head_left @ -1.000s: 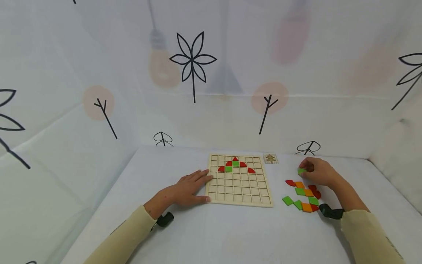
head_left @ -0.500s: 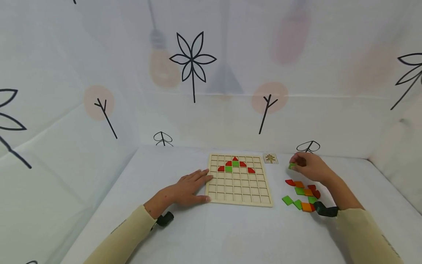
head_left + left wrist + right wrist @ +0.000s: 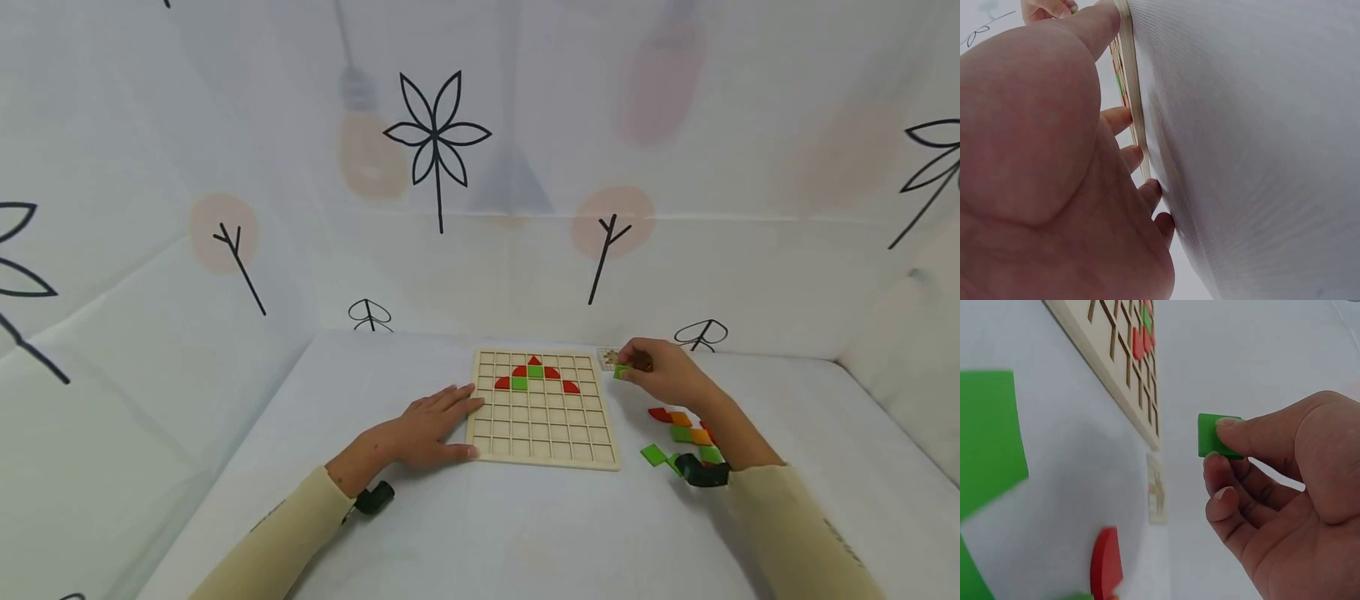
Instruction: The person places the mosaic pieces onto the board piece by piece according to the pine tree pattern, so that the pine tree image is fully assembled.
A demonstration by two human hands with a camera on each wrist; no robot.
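Note:
A square wooden grid board (image 3: 546, 429) lies on the white table, with red and green tiles set in its upper cells. My left hand (image 3: 431, 429) rests along the board's left edge, fingers spread and straight; in the left wrist view its fingertips (image 3: 1132, 156) touch the board's side. Between thumb and fingers, my right hand (image 3: 663, 371) pinches a green square tile (image 3: 1210, 434), held up off the table just right of the board's upper right corner. Behind that hand, a small pattern card (image 3: 606, 358) is partly hidden.
Loose red, orange and green tiles lie right of the board, among them a green tile (image 3: 654, 455) and a red quarter-round tile (image 3: 660, 415). The right forearm covers part of this group. A patterned white cloth (image 3: 510, 275) hangs behind the table.
My right hand has moved left with the green tile, from above the loose tiles to near the board, now covering part of the card. The left hand has stayed still.

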